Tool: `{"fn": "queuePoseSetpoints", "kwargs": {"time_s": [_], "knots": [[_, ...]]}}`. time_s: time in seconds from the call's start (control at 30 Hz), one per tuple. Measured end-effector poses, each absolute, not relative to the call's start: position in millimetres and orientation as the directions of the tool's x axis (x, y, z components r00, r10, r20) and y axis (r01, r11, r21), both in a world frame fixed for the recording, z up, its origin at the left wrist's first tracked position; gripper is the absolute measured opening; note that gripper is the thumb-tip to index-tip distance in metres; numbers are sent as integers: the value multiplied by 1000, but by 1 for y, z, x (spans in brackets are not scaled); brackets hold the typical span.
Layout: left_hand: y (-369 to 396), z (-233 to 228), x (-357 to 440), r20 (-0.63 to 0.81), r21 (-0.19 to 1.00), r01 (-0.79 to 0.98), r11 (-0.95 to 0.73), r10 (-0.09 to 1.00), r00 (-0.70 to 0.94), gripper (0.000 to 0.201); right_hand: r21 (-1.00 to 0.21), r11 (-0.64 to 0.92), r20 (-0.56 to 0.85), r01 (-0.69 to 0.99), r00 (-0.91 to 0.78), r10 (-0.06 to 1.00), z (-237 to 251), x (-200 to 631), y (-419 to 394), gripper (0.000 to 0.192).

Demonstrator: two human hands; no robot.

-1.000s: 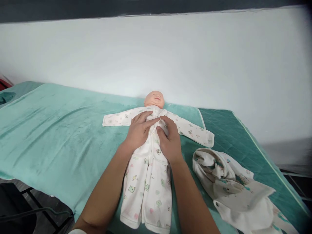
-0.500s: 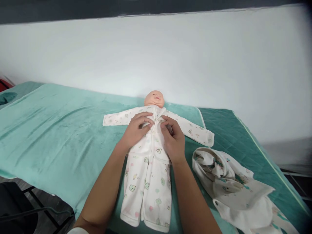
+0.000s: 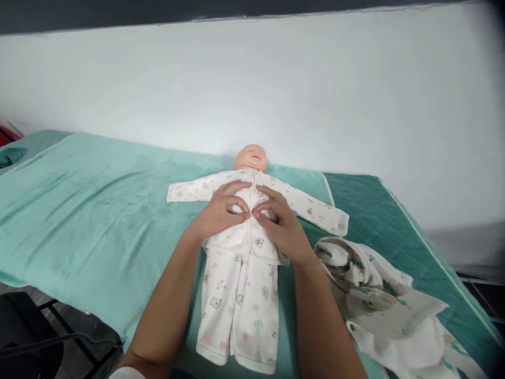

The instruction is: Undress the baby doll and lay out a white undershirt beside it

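A baby doll (image 3: pixel 251 157) lies on its back, dressed in a white printed jacket (image 3: pixel 229 238) and matching trousers (image 3: pixel 238 308). Both of my hands meet at the jacket's front opening, over the doll's chest. My left hand (image 3: pixel 226 205) pinches the front edge with thumb and forefinger. Opposite it, my right hand (image 3: pixel 282 221) pinches the other edge, its fingertips almost touching the left ones. Any button between the fingertips is hidden. The jacket's sleeves stretch out to both sides.
A crumpled white printed cloth (image 3: pixel 394 310) lies to the right on a dark green quilted mat (image 3: pixel 398 226). Light green fabric (image 3: pixel 98 210) covers the bed on the left. A white wall (image 3: pixel 252 89) rises behind. A black chair (image 3: pixel 27 331) stands at lower left.
My hands have come together at the jacket's middle and slid slightly lower. Their fingertips now pinch the front edges close to each other. The doll stays in place.
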State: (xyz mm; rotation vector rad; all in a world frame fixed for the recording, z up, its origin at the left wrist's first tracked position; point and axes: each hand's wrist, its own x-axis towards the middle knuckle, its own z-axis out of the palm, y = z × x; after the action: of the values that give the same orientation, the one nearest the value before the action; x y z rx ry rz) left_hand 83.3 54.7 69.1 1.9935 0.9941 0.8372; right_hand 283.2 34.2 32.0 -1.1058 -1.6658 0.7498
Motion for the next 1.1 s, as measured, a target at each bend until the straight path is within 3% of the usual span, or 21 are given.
{"fn": "queuePoseSetpoints", "kwargs": {"time_s": [0.23, 0.67, 0.9, 1.1], "knots": [[55, 69, 85, 243, 826, 362, -433, 852, 465, 9, -860, 364, 323, 357, -169, 931, 36, 286, 32, 10], [57, 68, 82, 253, 803, 355, -479, 812, 526, 13, -916, 274, 273, 292, -47, 961, 42, 279, 28, 11], [55, 66, 88, 272, 779, 402, -481, 837, 475, 8, -936, 270, 253, 228, -100, 962, 39, 286, 31, 14], [55, 64, 93, 304, 735, 452, -506, 841, 446, 9, -924, 272, 259, 269, -83, 962, 40, 283, 30, 18]]}}
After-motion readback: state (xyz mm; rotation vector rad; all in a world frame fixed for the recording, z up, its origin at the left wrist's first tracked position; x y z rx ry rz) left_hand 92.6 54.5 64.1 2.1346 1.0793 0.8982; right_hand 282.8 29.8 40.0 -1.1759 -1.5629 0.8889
